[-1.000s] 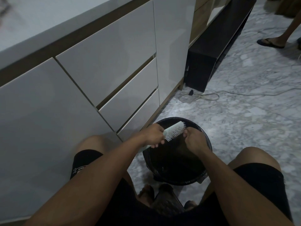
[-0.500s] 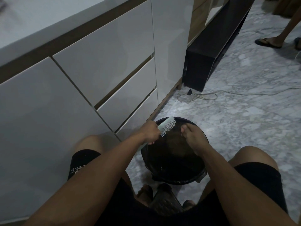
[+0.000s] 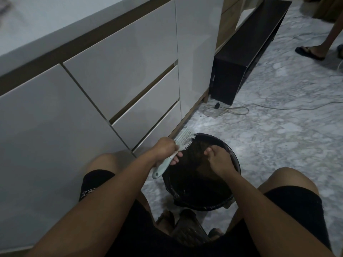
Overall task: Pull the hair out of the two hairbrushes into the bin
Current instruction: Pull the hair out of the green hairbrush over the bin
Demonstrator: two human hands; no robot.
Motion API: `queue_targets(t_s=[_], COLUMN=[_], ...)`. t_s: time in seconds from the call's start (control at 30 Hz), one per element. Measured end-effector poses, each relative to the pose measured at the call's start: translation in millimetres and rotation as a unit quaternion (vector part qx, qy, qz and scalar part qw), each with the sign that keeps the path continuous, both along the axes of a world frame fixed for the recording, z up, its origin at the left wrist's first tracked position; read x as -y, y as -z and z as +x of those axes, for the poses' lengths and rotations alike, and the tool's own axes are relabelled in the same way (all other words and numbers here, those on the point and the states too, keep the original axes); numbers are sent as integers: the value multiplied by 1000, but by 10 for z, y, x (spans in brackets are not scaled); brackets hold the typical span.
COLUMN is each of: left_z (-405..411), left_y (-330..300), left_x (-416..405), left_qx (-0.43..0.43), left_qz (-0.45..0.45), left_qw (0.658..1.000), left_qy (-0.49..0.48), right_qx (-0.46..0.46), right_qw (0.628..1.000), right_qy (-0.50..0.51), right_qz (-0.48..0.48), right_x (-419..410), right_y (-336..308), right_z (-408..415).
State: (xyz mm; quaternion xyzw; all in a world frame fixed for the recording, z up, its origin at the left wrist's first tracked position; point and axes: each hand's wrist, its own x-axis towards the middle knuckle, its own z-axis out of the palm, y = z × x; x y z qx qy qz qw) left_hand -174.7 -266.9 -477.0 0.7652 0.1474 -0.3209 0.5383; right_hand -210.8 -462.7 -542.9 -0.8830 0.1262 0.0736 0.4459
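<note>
Gripping the hairbrush (image 3: 181, 145), bristle end pointing up-right, left hand (image 3: 165, 148); right hand (image 3: 219, 158) pinched over bin (image 3: 233, 199).

Hairbrush (image 3: 182, 140): we now tilt it up, away from the right hand.
Right hand (image 3: 218, 158): we now hold it apart, over the bin (image 3: 235, 162).

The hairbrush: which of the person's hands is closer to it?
Left. The left hand is wrapped around the hairbrush at its neck, at the bin rim. The right hand is apart from it, over the bin's opening.
</note>
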Motion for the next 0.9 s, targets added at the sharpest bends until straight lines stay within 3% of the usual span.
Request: queue_targets(t_s=[0.53, 0.9], left_z=[-20, -36], left_y=[93, 151], left_x=[-56, 0], left_qx=[-3, 0], left_qz=[13, 44], left_qw=[1000, 999], left_qy=[17, 28], right_qx=[-27, 10], right_qw=[999, 998], right_qy=[-22, 54], right_qz=[18, 26], right_x=[2, -4], right_y=[-42, -41], right_z=[-18, 25])
